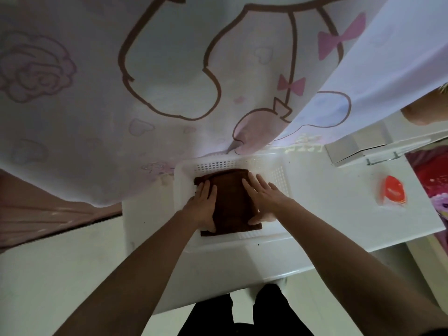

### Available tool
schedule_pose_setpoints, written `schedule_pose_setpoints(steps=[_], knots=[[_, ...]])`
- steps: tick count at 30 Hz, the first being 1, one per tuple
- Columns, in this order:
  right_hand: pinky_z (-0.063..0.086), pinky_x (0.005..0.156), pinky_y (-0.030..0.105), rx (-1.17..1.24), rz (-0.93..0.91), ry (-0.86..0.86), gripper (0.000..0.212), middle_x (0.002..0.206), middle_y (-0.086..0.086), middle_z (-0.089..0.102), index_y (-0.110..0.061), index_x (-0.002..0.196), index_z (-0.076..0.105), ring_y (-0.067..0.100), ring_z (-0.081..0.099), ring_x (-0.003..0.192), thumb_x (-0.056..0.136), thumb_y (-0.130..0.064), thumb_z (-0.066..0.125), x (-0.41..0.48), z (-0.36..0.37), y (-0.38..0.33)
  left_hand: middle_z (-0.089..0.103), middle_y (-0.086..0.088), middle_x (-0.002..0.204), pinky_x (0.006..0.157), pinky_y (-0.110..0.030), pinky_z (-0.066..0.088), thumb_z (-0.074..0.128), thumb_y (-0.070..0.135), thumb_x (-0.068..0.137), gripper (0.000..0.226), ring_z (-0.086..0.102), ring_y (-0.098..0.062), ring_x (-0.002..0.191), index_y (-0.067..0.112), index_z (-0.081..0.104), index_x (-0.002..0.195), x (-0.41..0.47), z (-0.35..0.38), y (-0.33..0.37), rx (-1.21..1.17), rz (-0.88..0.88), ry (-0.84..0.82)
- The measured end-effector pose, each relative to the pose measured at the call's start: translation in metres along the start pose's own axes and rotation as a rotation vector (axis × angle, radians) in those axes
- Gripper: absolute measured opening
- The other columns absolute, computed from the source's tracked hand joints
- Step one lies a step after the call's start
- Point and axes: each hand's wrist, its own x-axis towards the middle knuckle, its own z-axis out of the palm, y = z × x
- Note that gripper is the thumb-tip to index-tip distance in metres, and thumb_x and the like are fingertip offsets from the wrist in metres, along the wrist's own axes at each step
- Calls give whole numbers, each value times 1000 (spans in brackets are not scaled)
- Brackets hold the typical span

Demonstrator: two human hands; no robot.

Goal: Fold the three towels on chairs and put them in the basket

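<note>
Pressing folded brown towel (pixel 230 202) down in white basket (pixel 218 164) on table (pixel 327 204) with left hand (pixel 203 202) and right hand (pixel 263 196); fingers straight, flat, nothing gripped.

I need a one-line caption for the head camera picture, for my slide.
The left hand and right hand rest flat on a folded brown towel inside the white basket on a table.

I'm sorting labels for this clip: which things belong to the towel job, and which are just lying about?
Job: folded brown towel; white basket; left hand and right hand, both on the towel.
Lying about: orange packet; grey box; cartoon-print cloth.
</note>
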Motion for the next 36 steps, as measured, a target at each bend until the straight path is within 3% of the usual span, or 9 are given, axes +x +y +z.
schedule_pose_setpoints(steps=[6,11,13,16,19,26,31,36], knots=[[10,124,49,3,23,18,130,163,9,-27,-18,155,-21,36,-15,151,76,-62,72,9,12,6,-32,-15,158,123,-46,11,79,34,75,130,-26,-34,147,9,-22,152,12,8,-1,-15,0,35],[17,123,47,218,103,134,114,166,8,-16,-21,157,-13,30,-8,153,85,-48,71,-13,1,4,-25,-11,161,122,-48,15,74,38,79,117,-20,-30,149,14,-12,155,0,0,-2,-40,16,84],[20,123,47,215,131,286,92,166,7,-13,-23,159,-6,27,-4,154,96,-49,56,-31,-6,7,-9,-13,164,121,-48,17,58,39,90,92,-7,-30,151,13,1,157,-9,-6,-1,5,43,236],[18,123,46,81,212,495,72,167,9,-9,-23,159,2,28,-2,154,103,-52,35,-66,-12,16,31,-15,157,115,-48,31,36,38,97,62,30,-32,144,11,29,152,-23,-18,6,113,162,586],[15,124,49,36,314,652,68,166,12,-7,-22,159,6,31,-2,153,103,-54,30,-106,-12,22,37,-16,155,111,-53,38,35,36,101,52,36,-34,142,13,39,148,-41,-35,31,164,253,785],[15,121,57,-34,630,888,70,166,15,1,-22,159,16,35,3,153,100,-59,26,-248,5,44,1,-17,165,117,-61,14,33,47,101,65,0,-35,152,19,16,157,-103,-52,146,364,394,1038],[5,122,57,-39,857,983,71,166,15,-9,-26,159,7,34,-9,153,99,-62,19,-405,69,64,7,-19,164,115,-66,9,24,54,100,67,6,-37,151,20,19,157,-160,-35,281,376,555,1105],[13,121,59,-13,1151,1067,71,166,18,-1,-21,158,17,37,-1,153,98,-56,35,-591,188,68,15,-20,162,116,-63,9,28,54,98,68,12,-38,150,18,23,156,-229,35,451,380,890,1083]])
